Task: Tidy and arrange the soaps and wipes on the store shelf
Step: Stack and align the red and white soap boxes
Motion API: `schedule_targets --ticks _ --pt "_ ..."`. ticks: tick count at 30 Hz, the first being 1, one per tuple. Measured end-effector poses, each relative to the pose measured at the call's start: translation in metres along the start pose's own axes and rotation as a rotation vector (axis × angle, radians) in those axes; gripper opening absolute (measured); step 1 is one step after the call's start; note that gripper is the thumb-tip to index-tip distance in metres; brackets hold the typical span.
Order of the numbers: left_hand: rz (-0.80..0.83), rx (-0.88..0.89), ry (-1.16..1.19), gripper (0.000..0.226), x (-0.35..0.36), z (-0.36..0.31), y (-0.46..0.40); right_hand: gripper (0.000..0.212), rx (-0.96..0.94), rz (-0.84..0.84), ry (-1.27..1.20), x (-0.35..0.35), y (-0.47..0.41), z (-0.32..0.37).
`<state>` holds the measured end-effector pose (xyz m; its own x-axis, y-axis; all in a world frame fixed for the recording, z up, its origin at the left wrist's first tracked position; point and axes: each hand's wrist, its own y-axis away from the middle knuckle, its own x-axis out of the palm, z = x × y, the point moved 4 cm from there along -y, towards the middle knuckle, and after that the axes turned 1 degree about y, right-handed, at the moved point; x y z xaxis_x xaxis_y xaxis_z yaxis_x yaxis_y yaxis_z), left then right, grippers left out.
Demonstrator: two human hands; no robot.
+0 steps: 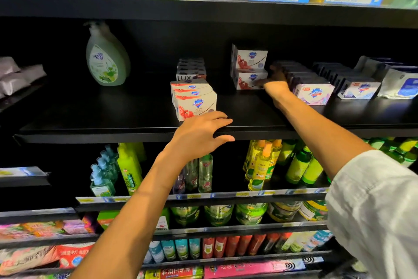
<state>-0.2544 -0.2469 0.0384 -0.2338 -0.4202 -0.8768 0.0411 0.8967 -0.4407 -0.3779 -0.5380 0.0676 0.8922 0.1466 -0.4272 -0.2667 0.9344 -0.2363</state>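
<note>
I see the black shelf carrying soap boxes. My left hand hovers at its front edge, fingers spread, holding nothing, just before the row of red-and-white soap boxes. My right hand reaches deep beside the stacked pair of soap boxes; its finger state I cannot tell.

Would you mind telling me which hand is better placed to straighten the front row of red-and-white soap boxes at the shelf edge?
Left. The left hand hovers open just before the front row of soap boxes, while the right hand reaches deep toward the stacked pair.
</note>
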Motion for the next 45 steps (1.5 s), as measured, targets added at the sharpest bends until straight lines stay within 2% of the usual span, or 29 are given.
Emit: schedule_targets --ticks 2,9,16,21,24,30,33,39,42,45 --pt "0.016 -0.005 0.017 0.057 -0.001 0.0 -0.001 0.08 -0.012 0.032 -0.041 0.003 0.002 0.003" --pt "0.053 -0.037 0.037 0.059 -0.001 0.0 -0.004 0.063 0.011 -0.055 -0.118 0.001 -0.003 -0.006" --pt "0.095 -0.091 0.036 0.061 -0.001 -0.002 -0.005 0.046 -0.003 -0.003 -0.229 -0.016 0.042 0.003" --pt "0.104 -0.104 0.054 0.059 -0.004 -0.006 -0.005 0.058 0.082 0.103 -0.474 -0.033 0.085 0.01" --pt "0.052 -0.13 0.202 0.056 -0.01 -0.009 -0.005 0.036 0.045 0.185 -0.548 -0.042 0.11 0.015" --pt "-0.078 -0.258 0.484 0.058 -0.015 -0.022 -0.02 0.026 0.004 0.261 -0.66 -0.053 0.131 0.014" --pt "-0.108 -0.363 0.655 0.063 -0.014 -0.03 -0.034 0.027 0.001 0.285 -0.672 -0.054 0.133 0.013" --pt "-0.093 -0.555 1.242 0.058 -0.004 -0.032 -0.055 0.03 -0.008 0.27 -0.682 -0.055 0.132 0.012" --pt "-0.075 -0.56 1.373 0.043 -0.001 -0.035 -0.063 0.033 -0.022 0.284 -0.672 -0.055 0.133 0.013" --pt "-0.068 -0.53 1.419 0.037 0.004 -0.035 -0.065 0.038 -0.039 0.301 -0.638 -0.055 0.133 0.012"
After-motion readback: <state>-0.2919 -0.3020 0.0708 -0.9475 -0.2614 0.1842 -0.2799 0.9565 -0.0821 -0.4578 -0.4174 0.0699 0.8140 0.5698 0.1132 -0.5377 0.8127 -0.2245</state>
